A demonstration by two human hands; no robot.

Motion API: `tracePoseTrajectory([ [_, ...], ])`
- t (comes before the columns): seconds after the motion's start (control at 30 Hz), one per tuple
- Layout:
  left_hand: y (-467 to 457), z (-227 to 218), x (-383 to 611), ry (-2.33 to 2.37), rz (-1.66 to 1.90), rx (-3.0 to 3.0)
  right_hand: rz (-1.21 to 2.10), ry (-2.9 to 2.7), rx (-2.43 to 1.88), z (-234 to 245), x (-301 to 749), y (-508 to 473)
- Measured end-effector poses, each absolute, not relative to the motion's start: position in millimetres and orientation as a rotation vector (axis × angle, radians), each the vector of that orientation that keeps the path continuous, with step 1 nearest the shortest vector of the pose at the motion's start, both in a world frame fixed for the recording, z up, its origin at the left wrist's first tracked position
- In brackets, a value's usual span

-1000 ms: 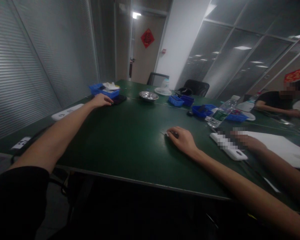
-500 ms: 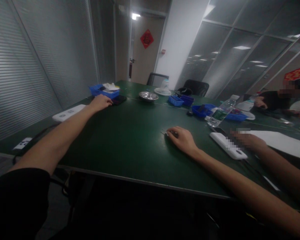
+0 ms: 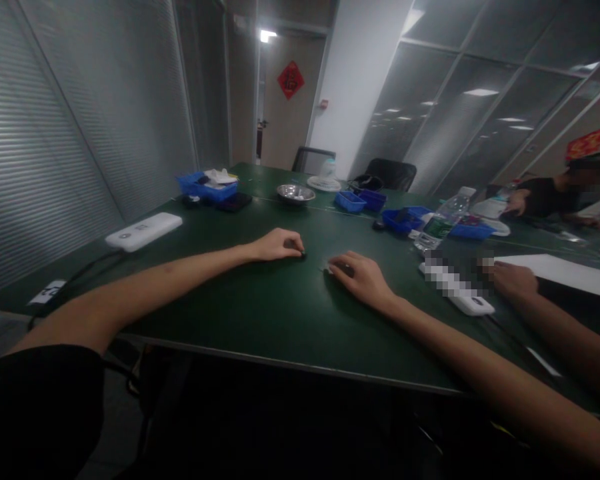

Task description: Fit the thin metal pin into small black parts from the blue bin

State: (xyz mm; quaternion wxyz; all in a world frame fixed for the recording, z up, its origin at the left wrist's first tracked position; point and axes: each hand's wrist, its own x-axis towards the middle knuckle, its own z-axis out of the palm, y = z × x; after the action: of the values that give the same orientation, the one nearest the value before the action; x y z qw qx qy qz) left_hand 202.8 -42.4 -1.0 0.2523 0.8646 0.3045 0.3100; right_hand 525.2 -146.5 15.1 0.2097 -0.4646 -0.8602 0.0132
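Note:
My left hand [image 3: 280, 245] is low over the middle of the green table [image 3: 220, 300], its fingers pinched on a small dark object [image 3: 303, 254] too small to name. To its right rests my right hand [image 3: 357, 275], thumb and fingertips closed on a small, thin, pale piece [image 3: 325, 268] whose kind I cannot make out. A short gap of tabletop lies between the two hands. Beyond them stands a shiny metal bowl [image 3: 295, 194] with something pale inside.
Far left sits a blue basket [image 3: 220, 193] beside a dark flat object [image 3: 234, 202]. A white power bank-like device [image 3: 144, 231] lies left, another [image 3: 473, 303] right, near a co-worker's hand [image 3: 515, 280]. A water bottle [image 3: 437, 230] and blue trays [image 3: 350, 202] stand at the right.
My left hand has moved right and nearer, from beside the blue basket to close by my right hand, with a small dark object now in its fingers. My right hand has hardly moved.

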Motion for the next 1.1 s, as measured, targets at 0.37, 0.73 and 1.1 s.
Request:
tracePoseTrajectory([
  [0.37,-97.8,-0.6,262.2,0.645,0.759,2.338,0.067,-2.405,-1.197,21.6,523.4,-155.2],
  [0.73,-99.9,0.6,263.3,0.739,0.808,2.360,0.061,-2.341,-1.143,15.3,525.8,-151.7],
  [1.1,-104.6,5.1,262.8,0.770,0.788,2.410,0.006,-2.453,-1.049,18.0,523.0,-157.0],
])
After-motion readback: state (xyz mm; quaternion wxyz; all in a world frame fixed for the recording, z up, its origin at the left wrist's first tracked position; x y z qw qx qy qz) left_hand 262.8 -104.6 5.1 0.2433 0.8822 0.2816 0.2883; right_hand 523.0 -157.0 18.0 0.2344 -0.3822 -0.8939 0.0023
